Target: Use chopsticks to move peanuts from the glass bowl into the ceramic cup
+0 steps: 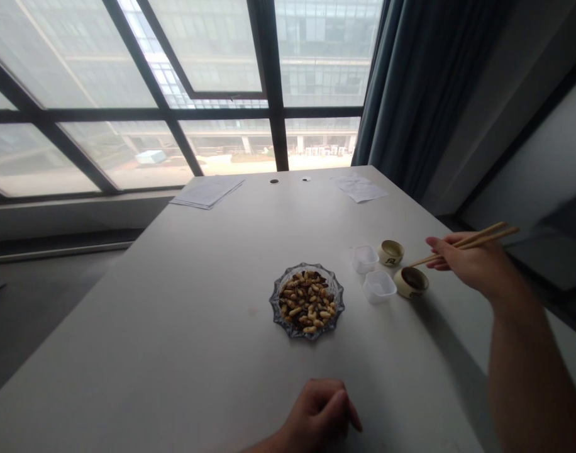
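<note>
My right hand (476,264) grips a pair of wooden chopsticks (486,236), their tips at the rim of the nearer small ceramic cup (411,290). That cup has a dark inside; whether anything lies in it I cannot tell. Just behind it stands a second ceramic cup (390,253) with a dark mark on its side. To the left of the cups are two clear plastic containers, a nearer one (379,287) and a farther one (365,258). A scalloped glass bowl (337,314) holds peanuts and dark pieces (307,302). My left hand (323,409) rests on the table, loosely curled, in front of the bowl.
The white table (175,302) runs toward a large window. Paper sheets lie at its far left (209,191) and a paper sheet (360,187) at its far right. Two round holes are near the far edge. A dark blue curtain (410,88) hangs beyond the right corner.
</note>
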`<state>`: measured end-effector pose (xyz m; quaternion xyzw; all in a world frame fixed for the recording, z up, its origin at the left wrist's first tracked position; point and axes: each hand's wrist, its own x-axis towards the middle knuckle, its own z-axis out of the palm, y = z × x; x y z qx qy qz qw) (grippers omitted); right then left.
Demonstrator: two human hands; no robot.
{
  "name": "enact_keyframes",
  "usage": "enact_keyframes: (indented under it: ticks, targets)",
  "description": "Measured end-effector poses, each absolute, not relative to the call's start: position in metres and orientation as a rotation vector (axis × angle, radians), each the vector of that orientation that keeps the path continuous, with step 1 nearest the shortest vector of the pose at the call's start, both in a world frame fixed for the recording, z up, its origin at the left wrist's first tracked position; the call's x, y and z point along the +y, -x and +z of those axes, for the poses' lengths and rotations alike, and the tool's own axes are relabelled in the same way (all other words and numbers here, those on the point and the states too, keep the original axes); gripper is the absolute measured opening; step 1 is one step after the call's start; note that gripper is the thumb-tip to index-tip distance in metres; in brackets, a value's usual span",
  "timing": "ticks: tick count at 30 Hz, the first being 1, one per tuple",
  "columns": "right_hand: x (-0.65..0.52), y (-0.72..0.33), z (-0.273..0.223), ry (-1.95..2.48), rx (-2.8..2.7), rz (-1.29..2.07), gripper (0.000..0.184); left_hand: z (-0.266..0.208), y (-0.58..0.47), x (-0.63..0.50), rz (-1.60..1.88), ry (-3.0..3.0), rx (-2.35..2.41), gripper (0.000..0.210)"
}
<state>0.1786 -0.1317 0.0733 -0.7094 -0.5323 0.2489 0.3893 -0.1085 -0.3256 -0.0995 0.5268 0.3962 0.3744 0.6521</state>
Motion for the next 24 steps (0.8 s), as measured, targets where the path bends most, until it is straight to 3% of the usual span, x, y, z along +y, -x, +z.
enact_keyframes:
  ticks: [4,10,24]
  targets:
    - [-0.149,-0.163,0.086,1.631,-1.413,0.632,0.025,-0.098,0.109,-0.325,0.84,-1.21,0.899,0.089]
    - [-0.177,-0.105,0.082,1.377,-1.859,1.011,0.036,-0.097,0.109,-0.325,0.845,-1.232,0.898,0.089]
    - [-0.186,-0.058,0.048,1.233,-1.923,1.272,0.031,-0.096,0.108,-0.323,0.878,-1.24,0.885,0.086]
